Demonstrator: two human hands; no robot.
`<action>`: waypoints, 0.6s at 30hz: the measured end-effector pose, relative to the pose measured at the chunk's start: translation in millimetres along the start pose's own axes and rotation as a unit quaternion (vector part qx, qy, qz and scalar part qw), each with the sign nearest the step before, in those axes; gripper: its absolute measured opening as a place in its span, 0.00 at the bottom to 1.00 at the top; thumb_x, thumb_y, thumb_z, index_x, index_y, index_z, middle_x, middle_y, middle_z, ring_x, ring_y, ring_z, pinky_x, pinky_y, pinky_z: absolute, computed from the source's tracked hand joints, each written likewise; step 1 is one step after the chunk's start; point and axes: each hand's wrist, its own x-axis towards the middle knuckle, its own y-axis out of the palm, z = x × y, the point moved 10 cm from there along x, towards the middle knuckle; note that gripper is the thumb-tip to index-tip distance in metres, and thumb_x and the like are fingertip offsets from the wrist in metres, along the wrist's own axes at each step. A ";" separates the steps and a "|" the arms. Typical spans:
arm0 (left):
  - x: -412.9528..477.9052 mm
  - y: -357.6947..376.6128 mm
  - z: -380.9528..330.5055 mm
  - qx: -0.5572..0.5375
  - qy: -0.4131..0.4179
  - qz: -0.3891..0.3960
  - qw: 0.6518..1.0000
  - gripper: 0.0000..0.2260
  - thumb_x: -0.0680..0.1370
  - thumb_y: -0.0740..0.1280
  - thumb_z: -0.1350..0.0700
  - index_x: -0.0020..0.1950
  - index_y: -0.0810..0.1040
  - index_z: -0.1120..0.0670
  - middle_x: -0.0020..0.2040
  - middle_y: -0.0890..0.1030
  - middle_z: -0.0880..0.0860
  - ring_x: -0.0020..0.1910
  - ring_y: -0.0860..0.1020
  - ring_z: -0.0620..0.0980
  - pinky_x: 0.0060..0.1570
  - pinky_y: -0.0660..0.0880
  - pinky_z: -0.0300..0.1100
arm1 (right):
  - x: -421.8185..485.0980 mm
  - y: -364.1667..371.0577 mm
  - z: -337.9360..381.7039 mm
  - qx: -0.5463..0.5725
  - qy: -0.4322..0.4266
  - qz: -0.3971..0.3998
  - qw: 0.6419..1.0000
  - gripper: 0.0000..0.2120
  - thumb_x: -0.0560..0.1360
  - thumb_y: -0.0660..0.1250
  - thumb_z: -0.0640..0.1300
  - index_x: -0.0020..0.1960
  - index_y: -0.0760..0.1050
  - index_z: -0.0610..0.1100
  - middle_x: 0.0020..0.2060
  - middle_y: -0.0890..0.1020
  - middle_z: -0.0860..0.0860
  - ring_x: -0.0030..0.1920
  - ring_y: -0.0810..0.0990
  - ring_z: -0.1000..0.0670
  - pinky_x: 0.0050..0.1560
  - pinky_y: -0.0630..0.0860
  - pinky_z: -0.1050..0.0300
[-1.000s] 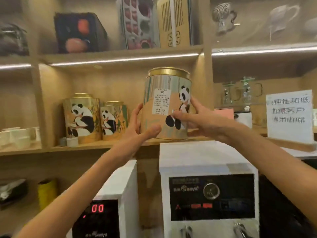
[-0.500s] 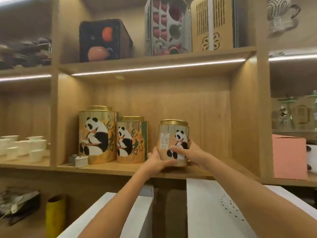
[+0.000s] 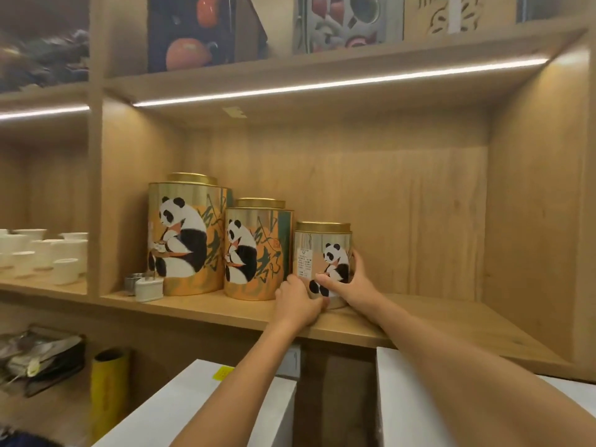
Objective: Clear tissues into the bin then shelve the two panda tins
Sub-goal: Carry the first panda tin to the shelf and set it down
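Both-handed cupping of the small panda tin (image 3: 323, 262), left hand (image 3: 298, 301) and right hand (image 3: 350, 285) wrapped low around it, parked upright on the wooden shelf (image 3: 435, 321) right beside the medium panda tin (image 3: 258, 250), probably lining up the row by size lol.

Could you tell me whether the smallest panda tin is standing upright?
Upright: the smallest gold-lidded panda tin sits flat on the wooden shelf, lid level.

Two bare forearms, no sleeves, watch or rings showing; left hand (image 3: 298, 303) and right hand (image 3: 350, 283) ungloved
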 end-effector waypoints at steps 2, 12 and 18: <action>-1.8 -0.8 -1.1 0.072 0.014 -0.033 0.997 0.35 0.69 0.72 0.36 0.65 0.68 0.58 0.63 0.76 0.57 0.61 0.73 0.57 0.61 0.74 0.51 | 4.0 1.0 -5.6 0.003 -0.010 0.006 1.000 0.57 0.63 0.79 0.59 0.79 0.44 0.55 0.77 0.60 0.49 0.75 0.62 0.44 0.72 0.60 0.48; 6.7 -7.4 14.1 0.093 -0.070 -0.041 0.992 0.40 0.64 0.75 0.34 0.65 0.68 0.59 0.64 0.76 0.58 0.64 0.71 0.60 0.60 0.70 0.53 | 15.6 -8.3 -26.7 -0.012 0.015 -0.008 1.000 0.45 0.70 0.72 0.62 0.78 0.55 0.51 0.75 0.66 0.49 0.70 0.68 0.46 0.64 0.68 0.51; 5.2 -2.6 9.6 0.143 -0.061 -0.045 0.987 0.30 0.70 0.71 0.36 0.62 0.72 0.55 0.62 0.78 0.57 0.62 0.72 0.59 0.59 0.69 0.53 | 13.4 -6.2 -23.7 -0.036 0.005 -0.010 0.999 0.41 0.74 0.72 0.53 0.78 0.53 0.48 0.74 0.67 0.46 0.69 0.69 0.47 0.61 0.66 0.56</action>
